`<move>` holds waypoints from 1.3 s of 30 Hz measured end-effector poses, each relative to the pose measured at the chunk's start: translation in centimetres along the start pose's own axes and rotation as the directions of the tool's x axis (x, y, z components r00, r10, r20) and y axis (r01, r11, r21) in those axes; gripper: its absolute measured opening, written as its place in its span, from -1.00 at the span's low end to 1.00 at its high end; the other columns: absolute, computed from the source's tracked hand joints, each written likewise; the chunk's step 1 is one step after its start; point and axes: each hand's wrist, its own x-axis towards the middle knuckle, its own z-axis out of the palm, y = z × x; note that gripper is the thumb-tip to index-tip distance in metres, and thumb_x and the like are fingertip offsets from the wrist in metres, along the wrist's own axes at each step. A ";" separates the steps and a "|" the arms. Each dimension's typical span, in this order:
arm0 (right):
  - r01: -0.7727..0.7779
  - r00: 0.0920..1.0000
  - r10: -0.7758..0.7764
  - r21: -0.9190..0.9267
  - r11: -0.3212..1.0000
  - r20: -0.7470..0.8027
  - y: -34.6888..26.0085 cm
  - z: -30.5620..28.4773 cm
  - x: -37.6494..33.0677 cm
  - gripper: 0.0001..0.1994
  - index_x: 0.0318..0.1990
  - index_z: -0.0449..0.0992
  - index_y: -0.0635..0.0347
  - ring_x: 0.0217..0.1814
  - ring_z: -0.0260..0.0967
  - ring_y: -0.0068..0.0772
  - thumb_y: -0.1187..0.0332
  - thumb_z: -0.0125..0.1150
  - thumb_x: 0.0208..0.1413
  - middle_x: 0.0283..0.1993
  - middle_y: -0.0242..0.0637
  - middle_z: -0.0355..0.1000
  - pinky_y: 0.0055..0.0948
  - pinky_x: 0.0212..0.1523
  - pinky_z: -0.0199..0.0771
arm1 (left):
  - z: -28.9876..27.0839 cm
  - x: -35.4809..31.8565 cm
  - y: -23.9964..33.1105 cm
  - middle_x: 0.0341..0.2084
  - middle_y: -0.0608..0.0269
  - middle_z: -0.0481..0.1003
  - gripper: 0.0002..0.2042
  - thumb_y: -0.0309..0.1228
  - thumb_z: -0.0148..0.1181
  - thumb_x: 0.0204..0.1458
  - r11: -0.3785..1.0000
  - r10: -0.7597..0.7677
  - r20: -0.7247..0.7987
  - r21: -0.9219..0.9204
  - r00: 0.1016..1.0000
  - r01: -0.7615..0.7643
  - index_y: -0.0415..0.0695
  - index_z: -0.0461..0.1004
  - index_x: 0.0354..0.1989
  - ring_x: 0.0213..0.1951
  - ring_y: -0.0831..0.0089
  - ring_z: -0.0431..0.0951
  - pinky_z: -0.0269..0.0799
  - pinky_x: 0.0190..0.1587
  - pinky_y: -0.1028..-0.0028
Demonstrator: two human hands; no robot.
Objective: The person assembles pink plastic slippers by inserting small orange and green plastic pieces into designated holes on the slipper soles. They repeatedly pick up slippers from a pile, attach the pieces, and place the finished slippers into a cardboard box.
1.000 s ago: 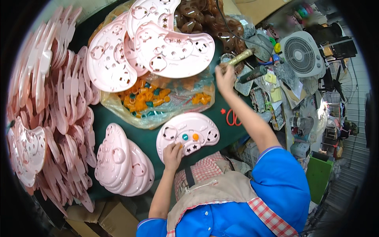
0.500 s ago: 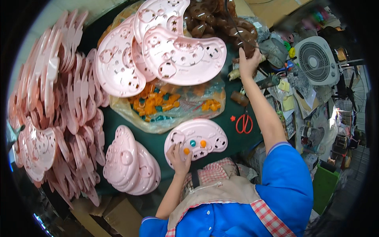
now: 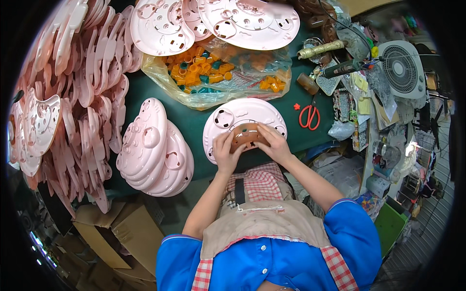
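Panel: brown, curved, pierced with small holes (image 3: 246,135); lies over the near middle of the shell, between the two hands. Whether it is seated or merely held there cannot be told.
Shell: pink, rounded (image 3: 264,110); rests on the green table (image 3: 196,118) before the person. A cut-out at its upper left is open.
Left hand: fingers (image 3: 228,150) curled narrowly about the panel's left end, thumb at the lower edge.
Right hand: fingers (image 3: 275,145) closed likewise on the right end.
Progress: by appearance, one shell is under way and its panel placed but not evidently fixed.
Side pile: pink shells (image 3: 145,138) left of the work, no brown panel visible on them.
Bag: clear plastic (image 3: 199,101), behind the shell; many orange pieces (image 3: 191,72) remain inside.
Stack: pink shells (image 3: 87,72) at far left; apparently much work is left.
Scissors: red-handled (image 3: 309,118), on the table at right, unheld.
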 end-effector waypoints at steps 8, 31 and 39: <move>-0.114 0.991 0.094 -0.222 0.968 -0.097 0.5 5.8 5.1 -0.71 0.03 0.57 0.23 0.11 0.40 0.01 0.32 0.31 0.20 0.04 -0.15 0.50 -0.07 0.11 0.41 | 2.4 -0.2 -2.3 0.04 0.20 0.56 -0.49 -0.20 0.51 0.00 0.976 -0.024 -0.033 0.214 0.999 0.030 -0.13 0.62 0.12 0.14 0.09 0.46 0.31 0.22 0.14; -0.165 0.957 0.282 0.658 0.735 -0.074 -10.1 -11.1 9.2 -0.69 -0.24 0.54 0.26 -0.25 0.41 -0.74 0.43 0.62 -0.01 -0.24 -0.39 0.56 -0.61 -0.20 0.45 | -12.9 4.7 -2.1 0.12 -0.06 0.48 -0.57 -0.34 0.19 0.32 0.917 -0.367 -0.232 -0.253 0.901 0.308 -0.34 0.40 0.27 0.21 0.09 0.46 0.32 0.31 0.22; 0.107 0.976 -0.070 0.177 0.978 -0.205 -8.5 -6.5 26.6 -0.70 0.07 0.64 0.09 0.05 0.55 0.03 0.42 0.31 0.18 0.03 -0.13 0.59 -0.12 0.11 0.53 | -32.7 11.3 -18.7 0.19 -0.15 0.49 -0.27 -0.25 0.38 0.06 0.767 -0.591 0.034 0.332 0.806 0.549 -0.40 0.32 0.37 0.17 0.13 0.52 0.41 0.25 0.29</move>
